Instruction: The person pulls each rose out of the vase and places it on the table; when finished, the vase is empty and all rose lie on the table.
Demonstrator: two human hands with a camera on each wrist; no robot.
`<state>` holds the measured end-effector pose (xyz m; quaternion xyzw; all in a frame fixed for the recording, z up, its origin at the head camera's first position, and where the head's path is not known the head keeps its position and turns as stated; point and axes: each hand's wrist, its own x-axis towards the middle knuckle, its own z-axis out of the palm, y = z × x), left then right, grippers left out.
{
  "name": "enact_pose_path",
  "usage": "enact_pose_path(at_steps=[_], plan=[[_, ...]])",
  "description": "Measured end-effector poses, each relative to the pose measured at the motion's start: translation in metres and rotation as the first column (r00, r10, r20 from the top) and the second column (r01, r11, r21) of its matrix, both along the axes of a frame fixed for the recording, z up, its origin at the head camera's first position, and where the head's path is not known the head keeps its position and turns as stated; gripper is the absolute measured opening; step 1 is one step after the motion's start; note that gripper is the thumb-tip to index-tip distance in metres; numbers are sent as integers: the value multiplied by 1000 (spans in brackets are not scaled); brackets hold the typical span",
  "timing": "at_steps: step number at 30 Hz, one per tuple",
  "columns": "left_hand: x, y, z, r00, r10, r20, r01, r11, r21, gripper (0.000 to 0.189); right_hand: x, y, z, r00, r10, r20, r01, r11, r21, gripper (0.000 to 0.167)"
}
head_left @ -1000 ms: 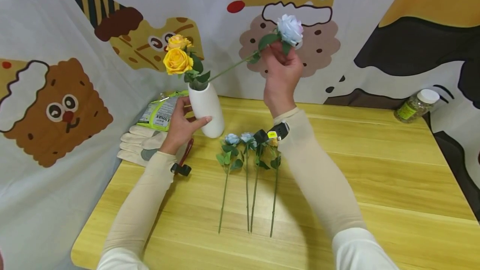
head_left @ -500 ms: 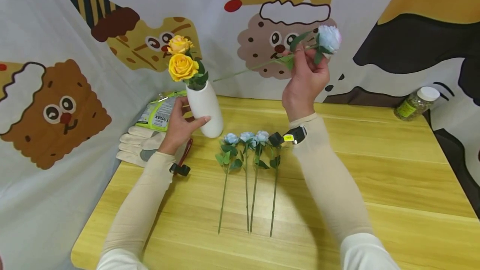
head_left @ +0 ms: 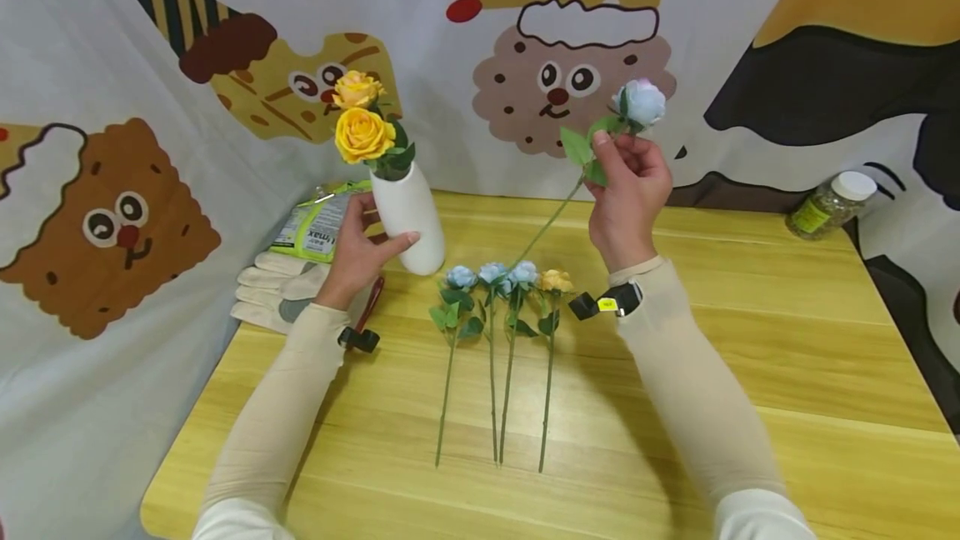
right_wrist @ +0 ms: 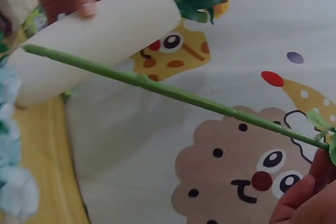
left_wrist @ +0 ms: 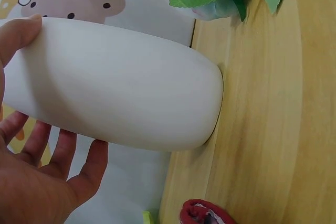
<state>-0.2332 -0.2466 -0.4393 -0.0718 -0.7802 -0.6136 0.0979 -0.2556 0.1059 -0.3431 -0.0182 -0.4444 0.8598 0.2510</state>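
My left hand (head_left: 358, 255) grips a white vase (head_left: 411, 219) around its side, thumb in front and fingers behind. Two yellow roses (head_left: 364, 135) with dark green leaves stand in the vase. Up at the right, my right hand (head_left: 632, 194) pinches a pale blue rose (head_left: 640, 102) just below its bloom. Its green stem (right_wrist: 157, 88) slants down to the left, clear of the vase, with the tip over the flowers on the table. In the left wrist view the vase (left_wrist: 126, 82) stands with its base on the wood, my fingers along its lower side.
Several blue roses (head_left: 492, 275) and a yellow rose (head_left: 556, 281) lie in a row on the wooden table (head_left: 787, 373). Left of the vase are work gloves (head_left: 279, 294) and a green-grey packet (head_left: 315, 227). A white-lidded jar (head_left: 832, 205) stands at the back right, before a printed cloth.
My right hand has drawn the blue rose's stem away from the vase mouth, moving right and then down. The stem now points down toward the table. The left hand stays on the vase.
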Motion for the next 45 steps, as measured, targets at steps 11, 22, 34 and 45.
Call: enact_pose_path(at_steps=[11,22,34,45], plan=[[-1,0,-2,1000,0,-3,0,1000,-4,76,21,26,-24,983,72,167,-113,962,249,19],[-1,0,-1,1000,9,0,-9,1000,-13,77,40,55,-52,948,73,309,-212,869,446,21],[-1,-1,-3,1000,10,15,-10,1000,-3,77,61,87,-102,876,61,479,-398,652,646,42],[1,1,-1,1000,7,9,-7,1000,-3,75,76,89,-127,723,183,666,-617,605,503,49]])
